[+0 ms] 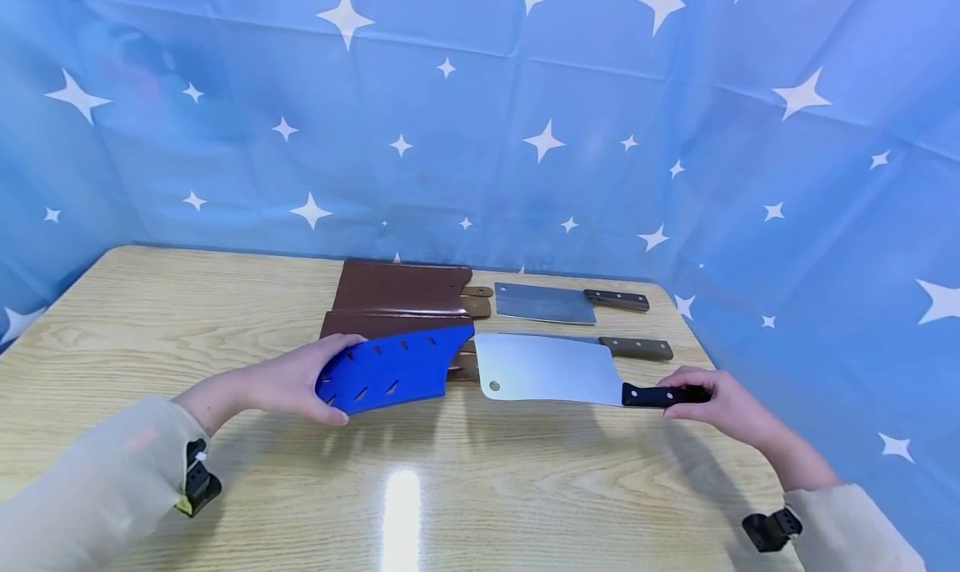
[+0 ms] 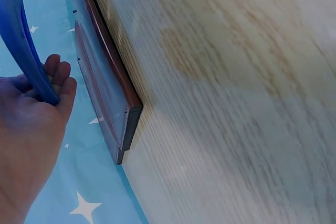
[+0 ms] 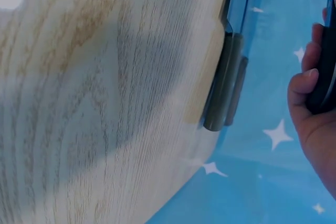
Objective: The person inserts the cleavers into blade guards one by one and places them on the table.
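Observation:
In the head view my left hand point(image 1: 318, 382) grips the left end of a blue slotted blade guard point(image 1: 401, 368), with the thumb below and fingers above. My right hand point(image 1: 708, 401) holds the black riveted handle point(image 1: 647, 395) of a cleaver point(image 1: 551, 369), whose bare, wide blade points left. The blade's tip edge is close to the guard's right end; whether they touch I cannot tell. Both are raised over the table. In the left wrist view the guard point(image 2: 23, 40) lies between thumb and fingers. The right wrist view shows only part of the black handle point(image 3: 324, 66).
Two brown leather sheaths point(image 1: 401, 287) with tan straps lie behind the guard, the nearer one partly covered. Another cleaver point(image 1: 543, 303) with a brown handle rests at the back; a further wooden handle point(image 1: 637, 348) shows behind the held blade. A starry blue curtain point(image 1: 480, 138) borders the wooden table point(image 1: 300, 505).

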